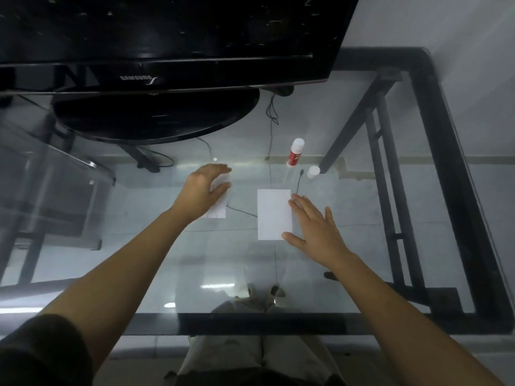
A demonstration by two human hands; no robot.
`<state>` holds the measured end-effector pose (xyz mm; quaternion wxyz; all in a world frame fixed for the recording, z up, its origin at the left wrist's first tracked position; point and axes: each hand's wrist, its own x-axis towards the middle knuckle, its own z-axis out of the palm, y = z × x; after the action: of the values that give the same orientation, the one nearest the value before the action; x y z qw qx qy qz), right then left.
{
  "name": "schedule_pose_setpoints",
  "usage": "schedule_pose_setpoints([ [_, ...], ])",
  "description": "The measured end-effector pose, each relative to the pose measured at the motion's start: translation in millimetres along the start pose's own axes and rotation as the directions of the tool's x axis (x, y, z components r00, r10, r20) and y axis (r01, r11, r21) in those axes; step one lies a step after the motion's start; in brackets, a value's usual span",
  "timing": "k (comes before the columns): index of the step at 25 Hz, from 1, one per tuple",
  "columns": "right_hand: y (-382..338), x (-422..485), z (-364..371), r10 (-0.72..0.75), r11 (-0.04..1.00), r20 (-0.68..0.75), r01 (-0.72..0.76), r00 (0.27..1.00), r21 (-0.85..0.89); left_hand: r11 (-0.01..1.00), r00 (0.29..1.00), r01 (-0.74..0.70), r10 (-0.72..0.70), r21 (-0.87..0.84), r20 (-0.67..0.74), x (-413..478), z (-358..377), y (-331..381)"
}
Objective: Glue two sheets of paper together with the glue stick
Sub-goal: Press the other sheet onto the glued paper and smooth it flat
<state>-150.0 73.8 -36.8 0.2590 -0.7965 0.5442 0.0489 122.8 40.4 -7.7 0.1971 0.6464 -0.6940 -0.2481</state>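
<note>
Left hand [204, 190] is over the left sheet [218, 208], and it covers most of it: only the near edge and a strip by the thumb show. Fingers [220, 169] are spread and curled loosely; whether they touch or grip the paper, I cannot tell. Right hand [315, 229] lies flat and open, fingers wide, at the right edge of the right sheet [273, 214], thumb tip on its near right corner, holding nothing. That sheet lies flat and in full view on the glass counter [362, 207], well apart from the left one.

Beyond the right sheet stands the glue stick [295, 154], upright, red label, white top. Just beside it, a small white cap [313, 171] sits on the glass; whether it belongs to the stick is hard to say. A thin dark cable [298, 182] shows between cap and paper, above or below the glass is unclear.

A black monitor [167, 37] fills the far left, cut off by the frame, its round base [156, 118] on the counter. Through the glass: black frame bars, floor tiles, the person's legs, all hazy with reflections.
</note>
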Motion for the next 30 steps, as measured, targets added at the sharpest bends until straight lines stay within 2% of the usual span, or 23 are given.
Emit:
schedule_pose_setpoints([
  [3,-7.5,0.2,-2.3,0.014,0.999,-0.039,-0.013,0.999,0.037,0.989,1.000,0.003,-0.001,0.148,-0.013,-31.3,-7.5,-29.7],
  [6,-22.7,-1.3,-2.8,0.107,0.992,-0.138,-0.095,0.985,0.086,0.979,1.000,-0.025,0.023,0.200,0.013,-43.7,-2.4,-33.3],
  [9,-34.0,-2.0,-3.1,0.206,0.975,-0.193,-0.184,0.959,0.125,0.979,0.997,-0.078,0.075,0.188,0.025,-47.4,12.7,-18.5],
  [18,-16.1,1.8,-27.0,0.454,0.818,-0.112,-0.364,0.884,0.445,0.989,0.993,-0.108,0.101,0.102,0.065,-41.4,48.8,32.9],
  [25,-8.8,-8.4,-24.5,0.461,0.840,-0.194,-0.355,0.866,0.411,0.991,0.992,-0.083,0.072,0.107,0.103,-38.5,63.6,50.8],
  [28,-12.5,-8.5,-20.9,0.553,0.795,-0.240,-0.418,0.798,0.440,0.992,0.993,-0.078,0.067,0.104,0.101,-38.0,63.4,51.2],
  [30,-12.9,-4.9,-23.9,0.622,0.732,-0.204,-0.469,0.756,0.494,0.991,0.993,-0.077,0.066,0.106,0.098,-37.7,63.9,51.5],
])
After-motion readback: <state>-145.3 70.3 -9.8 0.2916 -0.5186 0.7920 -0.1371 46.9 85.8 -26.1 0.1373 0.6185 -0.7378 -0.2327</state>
